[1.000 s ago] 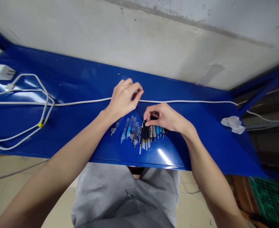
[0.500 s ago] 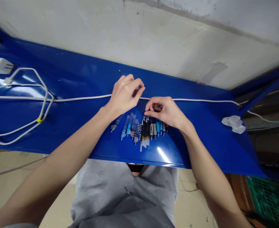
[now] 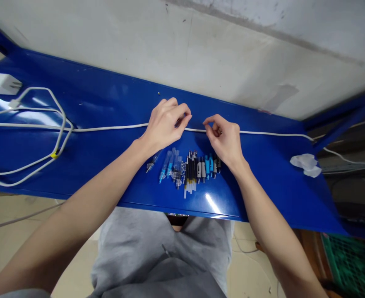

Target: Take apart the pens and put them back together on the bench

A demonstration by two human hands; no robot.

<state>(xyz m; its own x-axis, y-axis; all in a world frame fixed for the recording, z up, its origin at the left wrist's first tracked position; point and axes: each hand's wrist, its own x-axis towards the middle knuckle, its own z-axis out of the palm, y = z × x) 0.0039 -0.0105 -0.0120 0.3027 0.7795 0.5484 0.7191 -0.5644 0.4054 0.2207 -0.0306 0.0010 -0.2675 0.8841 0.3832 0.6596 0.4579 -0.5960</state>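
My left hand (image 3: pixel 169 123) is held over the white cable, its thumb and index finger closed. A small dark patch shows between those fingers, too unclear to name. My right hand (image 3: pixel 224 138) is also closed, thumb close to the curled fingers, above the right end of the row of pen parts. Whatever it holds, if anything, is hidden. Below the hands lie clear pen barrels (image 3: pixel 171 162) with blue or dark tips, several black ink refills (image 3: pixel 190 169), small springs (image 3: pixel 183 169) and grey, blue and black pen grip parts (image 3: pixel 207 166). One more clear barrel (image 3: pixel 153 162) lies by my left wrist.
A white cable (image 3: pixel 117 128) runs across the blue shelf (image 3: pixel 108 91), looping at the left beside a white plug adapter (image 3: pixel 1 83). Crumpled white tissue or plastic (image 3: pixel 306 164) lies at the right. A pale wall (image 3: pixel 139 41) stands behind.
My right hand has lifted from the tops of the refills and moved up and right, away from them. My left hand has stayed almost in place.
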